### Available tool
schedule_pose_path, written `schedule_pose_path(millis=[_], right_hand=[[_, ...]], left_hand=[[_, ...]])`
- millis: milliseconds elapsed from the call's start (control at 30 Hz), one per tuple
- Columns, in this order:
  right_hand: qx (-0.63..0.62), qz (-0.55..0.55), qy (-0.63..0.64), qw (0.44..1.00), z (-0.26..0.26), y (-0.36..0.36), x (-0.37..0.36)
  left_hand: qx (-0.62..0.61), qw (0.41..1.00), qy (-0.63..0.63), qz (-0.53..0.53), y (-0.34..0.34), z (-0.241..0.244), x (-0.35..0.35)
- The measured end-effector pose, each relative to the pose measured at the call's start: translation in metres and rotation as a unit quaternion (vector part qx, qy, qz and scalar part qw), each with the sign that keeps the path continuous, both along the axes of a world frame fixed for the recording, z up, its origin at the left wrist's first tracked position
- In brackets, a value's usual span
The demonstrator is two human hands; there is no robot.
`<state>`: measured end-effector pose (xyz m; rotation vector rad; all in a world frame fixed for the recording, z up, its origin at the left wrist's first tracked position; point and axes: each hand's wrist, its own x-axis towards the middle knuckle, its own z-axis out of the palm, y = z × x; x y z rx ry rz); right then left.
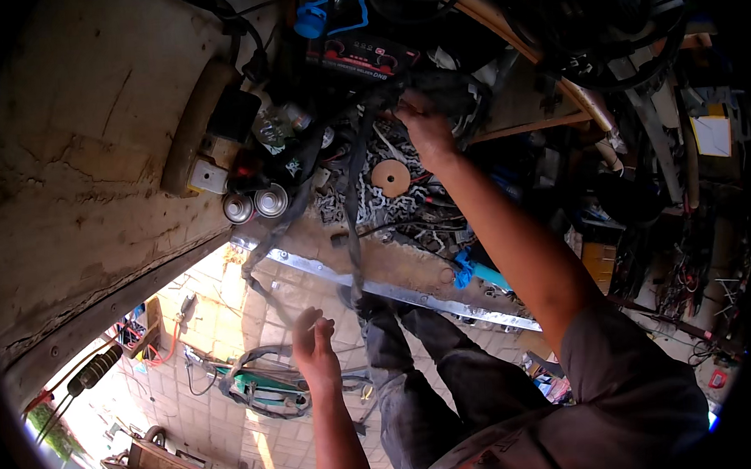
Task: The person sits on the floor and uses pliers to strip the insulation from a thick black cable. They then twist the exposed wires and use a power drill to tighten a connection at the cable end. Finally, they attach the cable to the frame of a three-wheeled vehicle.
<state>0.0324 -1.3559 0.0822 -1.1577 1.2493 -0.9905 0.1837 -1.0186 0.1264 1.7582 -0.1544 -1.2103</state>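
Observation:
My right hand point(425, 127) reaches to the back of a cluttered workbench, its fingers at a bundle of dark cables; what they grip is hard to make out. Lower down, my left hand point(316, 349) is raised in front of the bench edge, fingers curled and thumb up, beside a dark wrapped cable point(265, 288). Whether it holds that cable is unclear. Another dark wrapped cable point(353, 229) hangs from the bundle over the bench edge. An inverter welder point(363, 58) sits behind my right hand. A tan disc with a centre hole point(390, 178) lies on metal chains point(364, 194).
Two spray cans point(270, 200) stand by the wall at left. A metal strip point(410, 295) edges the bench. A turquoise cylinder point(491, 275) lies near that edge. On the paved floor sits a green machine point(270, 391) with cables. Tools and scrap crowd the right side.

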Motion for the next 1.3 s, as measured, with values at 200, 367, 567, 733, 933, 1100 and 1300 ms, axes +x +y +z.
schedule_pose_path(millis=[200,367,567,733,933,1100,1300], right_hand=[[0.178,-0.077,-0.052,0.980,0.012,0.001,-0.004],[0.269,-0.028,-0.092,0.958,-0.002,0.027,-0.017],[0.371,0.009,-0.084,0.925,-0.033,0.104,-0.017],[0.493,0.046,-0.107,0.862,-0.032,0.204,0.000],[0.516,0.285,-0.167,0.790,0.001,0.272,-0.001],[0.263,0.350,-0.089,0.895,0.096,0.247,0.012],[-0.139,0.413,0.182,0.881,-0.033,0.284,-0.044]], left_hand=[[-0.011,1.000,-0.016,0.004,-0.004,-0.004,-0.001],[-0.010,1.000,-0.022,0.003,0.009,-0.013,0.000],[-0.007,1.000,-0.014,0.002,0.021,-0.026,-0.020],[-0.030,0.960,-0.249,-0.129,-0.011,-0.004,-0.056],[-0.109,0.961,-0.254,-0.012,0.011,-0.057,-0.083],[0.089,0.926,0.278,0.241,0.069,-0.093,-0.091],[-0.153,0.808,0.513,0.246,0.012,-0.038,-0.093]])
